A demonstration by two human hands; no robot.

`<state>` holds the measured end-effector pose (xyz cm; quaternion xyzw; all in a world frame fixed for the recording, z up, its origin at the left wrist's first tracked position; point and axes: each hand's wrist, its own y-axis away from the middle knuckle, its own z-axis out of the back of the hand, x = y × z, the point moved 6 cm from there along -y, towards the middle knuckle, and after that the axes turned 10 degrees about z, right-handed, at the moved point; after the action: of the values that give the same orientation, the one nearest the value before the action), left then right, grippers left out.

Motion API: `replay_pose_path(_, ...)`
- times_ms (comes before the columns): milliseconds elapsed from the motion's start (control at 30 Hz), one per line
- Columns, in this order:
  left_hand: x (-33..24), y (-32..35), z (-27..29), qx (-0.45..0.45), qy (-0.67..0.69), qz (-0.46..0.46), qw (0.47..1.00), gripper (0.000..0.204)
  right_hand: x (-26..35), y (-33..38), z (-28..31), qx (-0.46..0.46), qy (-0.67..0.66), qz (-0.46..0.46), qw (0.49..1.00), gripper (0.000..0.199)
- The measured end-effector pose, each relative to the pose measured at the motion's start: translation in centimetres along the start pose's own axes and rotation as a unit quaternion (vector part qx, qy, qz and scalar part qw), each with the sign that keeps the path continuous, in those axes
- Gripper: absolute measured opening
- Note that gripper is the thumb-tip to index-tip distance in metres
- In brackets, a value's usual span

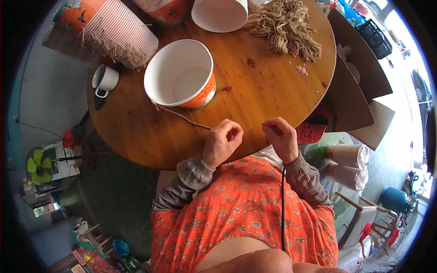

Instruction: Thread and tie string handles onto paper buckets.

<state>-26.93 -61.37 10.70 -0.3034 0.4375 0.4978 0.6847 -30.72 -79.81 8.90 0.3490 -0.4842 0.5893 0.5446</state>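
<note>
A round paper bucket [202,96], white inside and orange with printed figures outside, stands on the wooden table [255,98]. From the left part of its rim a thin beige string [184,117] runs to my left hand [221,144], whose fingers are pinched closed on it. My right hand [283,139] is a little to the right, thumb and forefinger pressed together at the table's near edge. What those fingertips hold, if anything, is too small to make out. A gap separates the two hands.
Nested stacks of buckets [120,34] with strings hanging stand at the far left, beside a white mug [107,80]. Another bucket [221,16] and a heap of beige strings [287,27] lie at the back. Small white bits [302,70] are scattered right; cardboard boxes [350,91] flank the table.
</note>
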Motion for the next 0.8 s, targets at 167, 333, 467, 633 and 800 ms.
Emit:
replay_pose_path(167, 0.5, -0.5, -0.7, 0.037, 0.381, 0.131, 0.915, 0.012, 1.4, -1.4, -3.0, -0.002, -0.334, -0.072, 0.940, 0.016)
replay_pose_path(333, 0.3, -0.1, -1.2, 0.005, 0.416, 0.134, 0.899, 0.014, 3.6, -2.8, -4.2, 0.015, -0.414, -0.041, 0.909, 0.012)
replay_pose_path(467, -1.2, 0.2, -0.3, 0.007, 0.328, 0.091, 0.940, 0.016, 3.3, -3.2, -4.3, 0.031, -0.370, -0.030, 0.928, 0.010)
replay_pose_path(633, -3.4, -0.1, 2.5, -0.046, 0.017, -0.047, 0.998, 0.024, 6.3, -3.3, -2.8, 0.015, -0.062, 0.174, 0.983, 0.009)
replay_pose_path(800, -5.2, -0.4, 3.0, -0.078, -0.090, -0.105, 0.987, 0.019, 7.2, -3.1, -3.5, 0.041, -0.077, 0.184, 0.979, 0.007)
